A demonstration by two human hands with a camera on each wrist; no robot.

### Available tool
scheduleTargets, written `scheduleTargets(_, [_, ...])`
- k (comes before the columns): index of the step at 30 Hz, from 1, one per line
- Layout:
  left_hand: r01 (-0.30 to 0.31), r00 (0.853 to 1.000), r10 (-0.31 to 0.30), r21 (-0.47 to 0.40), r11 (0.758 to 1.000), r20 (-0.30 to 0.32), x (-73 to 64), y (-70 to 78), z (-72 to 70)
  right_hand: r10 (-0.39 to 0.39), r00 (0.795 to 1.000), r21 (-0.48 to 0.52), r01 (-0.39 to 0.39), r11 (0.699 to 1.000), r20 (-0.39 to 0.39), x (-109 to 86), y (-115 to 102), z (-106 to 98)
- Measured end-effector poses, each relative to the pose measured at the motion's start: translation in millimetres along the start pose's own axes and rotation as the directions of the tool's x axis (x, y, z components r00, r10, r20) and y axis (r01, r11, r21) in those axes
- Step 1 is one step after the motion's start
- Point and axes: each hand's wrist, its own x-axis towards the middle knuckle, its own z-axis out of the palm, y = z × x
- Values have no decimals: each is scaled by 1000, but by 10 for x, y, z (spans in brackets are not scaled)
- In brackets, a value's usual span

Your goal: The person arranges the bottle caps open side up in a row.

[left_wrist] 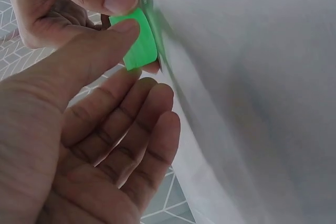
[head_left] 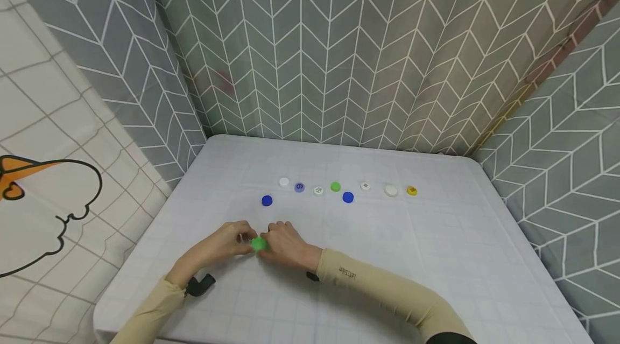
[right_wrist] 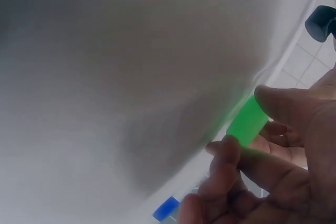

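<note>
Left hand and right hand both pinch a green cap close to the worktop, nearer the person than the leftmost blue cap; a row of caps lies right of that blue one

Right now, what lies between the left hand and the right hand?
The bright green disc: the left hand and right hand both pinch it, as all three views show.
</note>
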Motion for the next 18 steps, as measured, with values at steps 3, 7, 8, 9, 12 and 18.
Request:
scheduleTargets(3, [-3,1000,3,-3,1000,17,5,-19,-2,-15,1000,-17,15,1000,9,1,0,-19])
scheduleTargets(7, [-8,999,8,-3,1000,45,5,-23,-7,-33,999,-22,33,999,24,10,-2,-28])
scheduleTargets(8, [-7,999,7,1,1000,52,7,-16,-10,-33,999,-22,33,999,31,15,-2,-27])
scheduleTargets(9, [-7,998,7,5,1000,56,8,-11,-12,-31,999,-20,32,999,38,20,-3,-26])
scheduleTargets(12, [1,998,-2,23,1000,63,11,6,-22,-25,998,-23,26,999,50,23,-5,-32])
scheduleTargets(18, [17,996,-17,2,1000,83,11,12,-46,-5,997,58,0,998,81,15,-6,-27])
